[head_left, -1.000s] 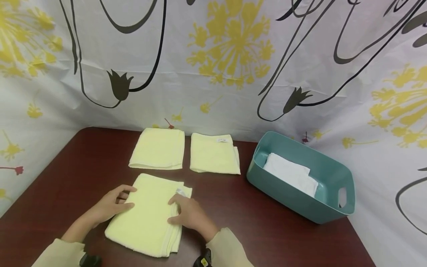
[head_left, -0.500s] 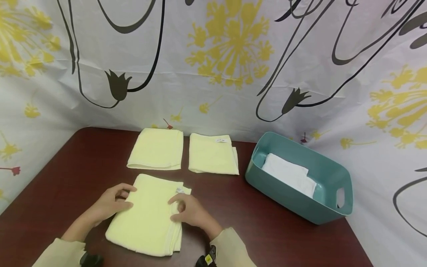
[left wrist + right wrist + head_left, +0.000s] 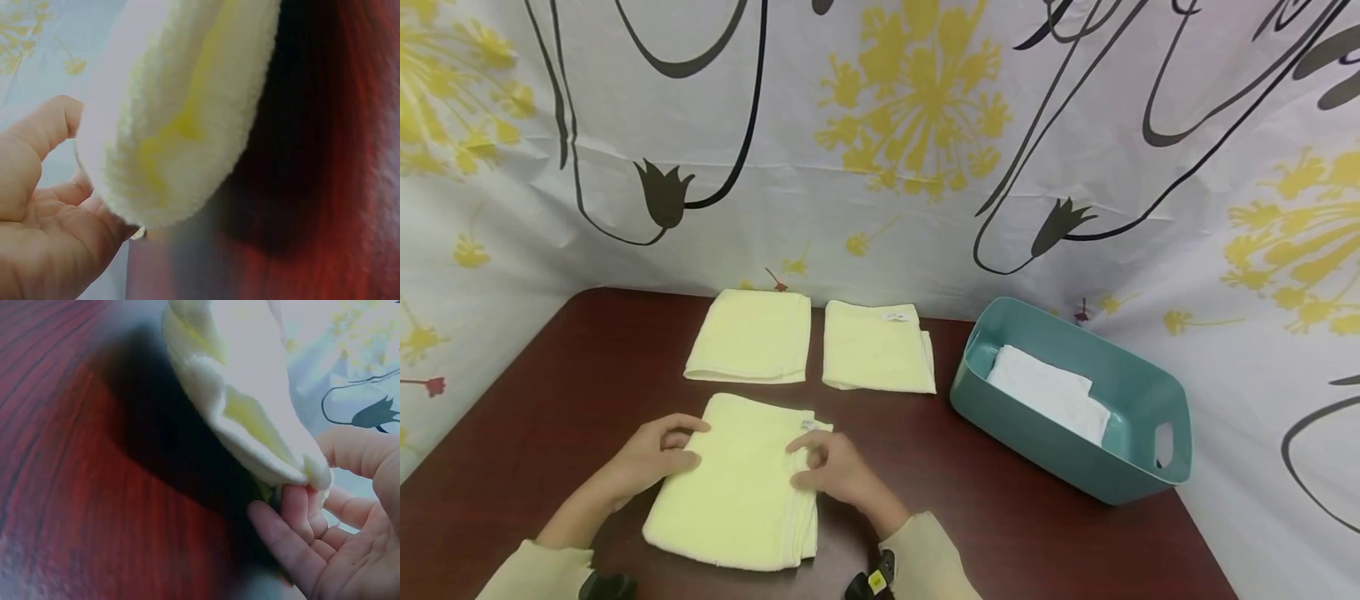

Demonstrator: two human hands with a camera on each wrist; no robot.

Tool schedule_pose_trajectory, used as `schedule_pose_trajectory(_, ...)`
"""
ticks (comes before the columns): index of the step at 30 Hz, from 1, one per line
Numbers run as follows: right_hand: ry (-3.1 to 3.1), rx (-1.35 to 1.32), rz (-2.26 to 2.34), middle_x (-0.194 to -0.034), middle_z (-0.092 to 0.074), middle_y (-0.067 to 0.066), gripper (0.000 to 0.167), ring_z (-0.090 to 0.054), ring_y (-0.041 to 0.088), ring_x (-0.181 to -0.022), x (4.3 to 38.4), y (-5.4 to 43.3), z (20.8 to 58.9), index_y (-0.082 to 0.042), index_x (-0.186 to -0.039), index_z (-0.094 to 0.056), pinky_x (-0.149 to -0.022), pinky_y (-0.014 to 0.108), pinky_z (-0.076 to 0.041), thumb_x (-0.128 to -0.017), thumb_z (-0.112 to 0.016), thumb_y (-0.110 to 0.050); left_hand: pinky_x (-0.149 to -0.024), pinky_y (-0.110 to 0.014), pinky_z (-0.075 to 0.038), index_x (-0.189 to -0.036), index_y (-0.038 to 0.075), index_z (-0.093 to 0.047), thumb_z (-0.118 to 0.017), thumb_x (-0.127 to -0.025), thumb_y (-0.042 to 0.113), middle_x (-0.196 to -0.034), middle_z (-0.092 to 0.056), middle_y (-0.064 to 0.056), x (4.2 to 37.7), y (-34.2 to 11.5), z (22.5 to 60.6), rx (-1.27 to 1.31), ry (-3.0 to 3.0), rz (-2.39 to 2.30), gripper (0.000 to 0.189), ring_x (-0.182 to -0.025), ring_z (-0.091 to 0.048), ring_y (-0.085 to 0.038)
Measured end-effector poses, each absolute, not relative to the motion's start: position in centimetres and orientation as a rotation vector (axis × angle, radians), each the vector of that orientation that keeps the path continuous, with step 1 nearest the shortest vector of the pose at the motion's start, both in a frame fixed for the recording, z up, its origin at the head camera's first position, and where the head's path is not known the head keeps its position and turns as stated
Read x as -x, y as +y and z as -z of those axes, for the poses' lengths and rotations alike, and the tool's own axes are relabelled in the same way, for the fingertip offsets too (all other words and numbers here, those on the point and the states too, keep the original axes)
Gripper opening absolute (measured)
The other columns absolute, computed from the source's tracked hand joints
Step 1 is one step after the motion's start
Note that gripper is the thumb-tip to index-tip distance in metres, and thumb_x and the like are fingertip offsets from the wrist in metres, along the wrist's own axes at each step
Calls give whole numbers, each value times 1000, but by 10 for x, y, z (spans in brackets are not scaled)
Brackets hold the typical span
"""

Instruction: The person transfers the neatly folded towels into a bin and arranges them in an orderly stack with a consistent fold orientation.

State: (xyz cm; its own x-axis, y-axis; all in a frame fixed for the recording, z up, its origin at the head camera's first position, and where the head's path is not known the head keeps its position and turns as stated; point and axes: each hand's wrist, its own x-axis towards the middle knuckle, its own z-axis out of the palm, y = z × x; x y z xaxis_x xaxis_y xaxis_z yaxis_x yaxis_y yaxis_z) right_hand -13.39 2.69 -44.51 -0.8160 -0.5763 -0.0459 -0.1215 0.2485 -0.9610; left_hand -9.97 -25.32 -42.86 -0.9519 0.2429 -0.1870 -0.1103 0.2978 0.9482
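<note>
A folded pale yellow towel [image 3: 733,492] spans the space between both hands at the front of the table. My left hand [image 3: 643,458] grips its left edge, thumb on top and fingers beneath. At the opposite edge, below a small white tag [image 3: 808,425], my right hand [image 3: 842,475] pinches the layered folds. In the left wrist view the towel's thick rounded fold [image 3: 162,181] sits between thumb and fingers, over a dark shadow. The right wrist view shows the loose layers [image 3: 250,419] gathered between the thumb and the curled fingers.
Two more folded yellow towels, one at the left [image 3: 752,337] and one at the right [image 3: 878,346], lie along the back of the dark red table [image 3: 970,517]. A teal basket [image 3: 1157,375] holding white cloths [image 3: 1045,387] stands at the right. Behind hangs a patterned curtain [image 3: 820,100].
The right hand has shifted slightly right with the towel's right edge, and the near edge has moved a little right and away. The left hand keeps its hold almost in place.
</note>
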Motion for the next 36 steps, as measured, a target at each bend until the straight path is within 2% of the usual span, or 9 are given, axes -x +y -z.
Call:
schedule_pose_trajectory(7,2128,604,1621,-55,-38,-2,31,-32,7,-49,135,32,441,-1,-103,-66,-48,20,-35,-73,-69,6,-62,-36,-50,-126,-12,-36,-58,-85,3,-87,-58,-15,101,-248,424,-116,2250,-1731,49,-71,-58,-22)
schedule_pose_trajectory(12,2113,595,1645,-57,-38,0,32,-32,9,-49,137,35,438,0,-105,-65,-48,21,-35,-73,-68,6,-61,-34,-49,-125,-12,-36,-57,-84,2,-75,-51,-10,100,-247,418,-130,2266,-1745,48,-66,-54,-18)
schedule_pose_trajectory(15,2104,599,1654,-60,-38,1,31,-33,9,-51,132,37,420,6,-105,-64,-50,20,-35,-74,-66,8,-61,-32,-47,-125,-10,-36,-57,-84,2,-71,-45,-7,101,-245,415,-121,2291,-1736,47,-65,-51,-17)
schedule_pose_trajectory(19,2122,617,1650,-62,-39,2,30,-33,8,-52,131,40,410,8,-103,-63,-49,20,-34,-74,-65,10,-63,-33,-48,-125,-9,-37,-58,-85,2,-78,-50,-10,101,-243,411,-140,2303,-1734,46,-69,-54,-18)
schedule_pose_trajectory(22,2140,617,1652,-63,-40,0,31,-32,8,-51,138,43,424,2,-104,-65,-49,21,-33,-74,-68,7,-64,-34,-49,-124,-9,-37,-58,-86,2,-87,-56,-14,101,-240,407,-184,2303,-1748,45,-72,-57,-19)
schedule_pose_trajectory(25,2154,624,1660,-64,-40,-1,32,-33,7,-52,142,47,428,-1,-105,-66,-49,20,-33,-74,-69,5,-64,-33,-49,-123,-8,-38,-58,-86,2,-88,-56,-15,101,-237,402,-220,2310,-1755,43,-72,-56,-18)
schedule_pose_trajectory(31,2136,641,1683,-65,-41,1,31,-35,9,-54,137,54,409,7,-105,-63,-50,20,-33,-74,-66,8,-64,-32,-49,-122,-6,-40,-59,-86,3,-89,-56,-16,102,-231,397,-250,2319,-1766,42,-72,-55,-17)
schedule_pose_trajectory(36,2159,661,1642,-67,-40,6,29,-35,9,-55,131,59,388,11,-104,-61,-51,19,-33,-75,-63,10,-63,-32,-48,-121,-5,-42,-59,-85,3,-83,-52,-13,105,-226,397,-258,2334,-1761,41,-70,-53,-16)
